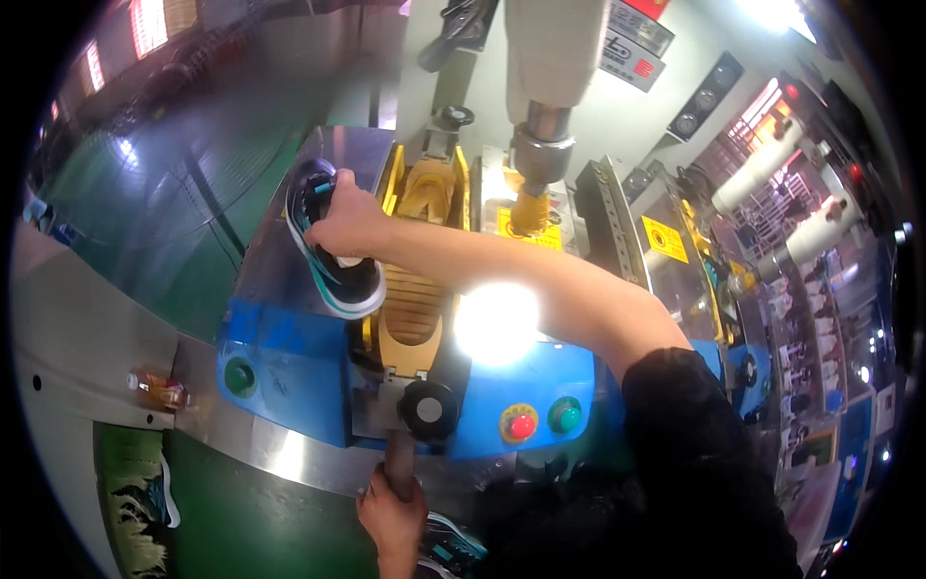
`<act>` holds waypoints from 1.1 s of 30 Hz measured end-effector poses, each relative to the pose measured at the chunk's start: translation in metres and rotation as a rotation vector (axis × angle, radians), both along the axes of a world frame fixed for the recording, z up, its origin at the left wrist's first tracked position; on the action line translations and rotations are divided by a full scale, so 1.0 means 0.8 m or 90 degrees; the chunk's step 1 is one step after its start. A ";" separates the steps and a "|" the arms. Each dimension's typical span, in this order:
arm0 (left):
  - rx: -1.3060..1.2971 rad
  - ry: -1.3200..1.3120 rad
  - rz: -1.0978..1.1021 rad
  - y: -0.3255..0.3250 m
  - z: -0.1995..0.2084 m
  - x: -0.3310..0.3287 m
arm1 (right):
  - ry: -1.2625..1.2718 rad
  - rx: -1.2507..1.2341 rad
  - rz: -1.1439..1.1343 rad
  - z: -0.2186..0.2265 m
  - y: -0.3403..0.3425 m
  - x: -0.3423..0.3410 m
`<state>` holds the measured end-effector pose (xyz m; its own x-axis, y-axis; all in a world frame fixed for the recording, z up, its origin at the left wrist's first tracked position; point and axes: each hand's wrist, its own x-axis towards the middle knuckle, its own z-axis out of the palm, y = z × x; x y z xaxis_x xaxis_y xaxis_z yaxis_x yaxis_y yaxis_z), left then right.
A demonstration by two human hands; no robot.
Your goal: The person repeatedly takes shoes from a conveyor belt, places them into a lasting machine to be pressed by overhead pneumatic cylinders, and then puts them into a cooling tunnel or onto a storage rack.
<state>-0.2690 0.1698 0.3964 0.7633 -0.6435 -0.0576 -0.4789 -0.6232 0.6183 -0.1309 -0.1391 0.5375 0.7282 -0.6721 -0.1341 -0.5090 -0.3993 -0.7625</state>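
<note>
My right arm, in a black sleeve, stretches across the machine to the left. At its end my right hand (352, 220) is closed on a black sneaker (353, 282) with a white sole and teal trim. The sneaker is over the metal plate (280, 246) left of the yellow shoe cradle (413, 294); whether it touches the plate I cannot tell. Low in front, my left hand (392, 513) is wrapped round a grey lever (399, 465), just below a round black knob (428, 409). Another dark sneaker (451, 542) shows partly beside the left hand.
A white press column with a yellow tip (531, 210) hangs right of the cradle. The blue machine front (289, 372) carries a red button (522, 426) and green buttons (564, 415). A bottle (159, 390) and a shoe (166, 492) are at left. Similar machines stand at right.
</note>
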 end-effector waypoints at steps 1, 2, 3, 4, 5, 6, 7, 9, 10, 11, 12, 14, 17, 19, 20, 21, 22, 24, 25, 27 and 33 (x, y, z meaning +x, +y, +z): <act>0.009 0.019 0.012 -0.002 0.004 -0.001 | -0.007 -0.003 -0.007 0.000 -0.001 -0.007; 0.004 0.014 0.004 -0.002 0.010 -0.003 | -0.030 0.028 -0.025 -0.005 0.002 -0.016; 0.008 0.056 0.010 -0.002 0.017 -0.002 | -0.057 0.052 -0.040 -0.005 0.006 -0.021; 0.011 0.113 0.021 -0.003 0.019 -0.003 | -0.063 0.047 -0.063 -0.003 0.018 -0.034; -0.005 0.120 0.019 -0.005 0.022 0.002 | -0.142 0.064 -0.083 0.002 0.026 -0.058; -0.018 0.078 0.042 0.000 0.019 0.004 | 0.001 0.203 -0.100 0.029 0.041 -0.079; -0.019 0.045 0.074 0.005 0.011 -0.002 | -0.032 0.289 -0.142 0.048 0.055 -0.114; -0.076 -0.014 0.054 0.010 -0.005 -0.007 | -0.128 0.590 -0.176 0.073 0.068 -0.185; -0.093 -0.024 0.050 0.008 -0.004 -0.003 | -0.129 0.609 -0.214 0.099 0.086 -0.201; -0.111 -0.024 0.054 0.004 0.000 0.000 | -0.146 0.623 -0.259 0.104 0.091 -0.213; -0.133 -0.054 0.044 0.007 0.003 0.005 | -0.096 0.589 -0.328 0.110 0.098 -0.208; -0.153 -0.093 0.035 0.011 0.009 0.013 | -0.015 0.562 -0.405 0.118 0.093 -0.171; -0.147 -0.073 0.065 0.006 0.026 0.002 | -0.091 0.509 -0.257 0.052 0.014 -0.154; -0.161 -0.077 0.050 0.003 0.033 0.002 | -0.097 0.434 -0.265 -0.011 -0.031 -0.129; -0.170 -0.071 0.036 -0.001 0.034 -0.001 | -0.039 0.239 -0.338 -0.048 -0.048 -0.116; -0.139 -0.025 0.037 0.001 0.025 -0.004 | 0.018 0.055 -0.393 -0.084 -0.054 -0.094; -0.131 -0.027 0.042 -0.002 0.025 -0.001 | -0.011 -0.027 -0.374 -0.124 -0.033 -0.083; -0.146 -0.043 0.052 0.000 0.027 0.008 | -0.042 -0.068 -0.360 -0.130 -0.025 -0.065; -0.145 -0.045 0.048 0.003 0.027 0.012 | -0.029 -0.019 -0.354 -0.130 -0.029 -0.065; -0.156 -0.008 0.057 0.005 0.027 0.011 | -0.060 0.082 -0.325 -0.130 -0.051 -0.077; -0.123 0.007 0.035 -0.001 0.031 0.008 | -0.057 -0.053 -0.318 -0.138 -0.046 -0.075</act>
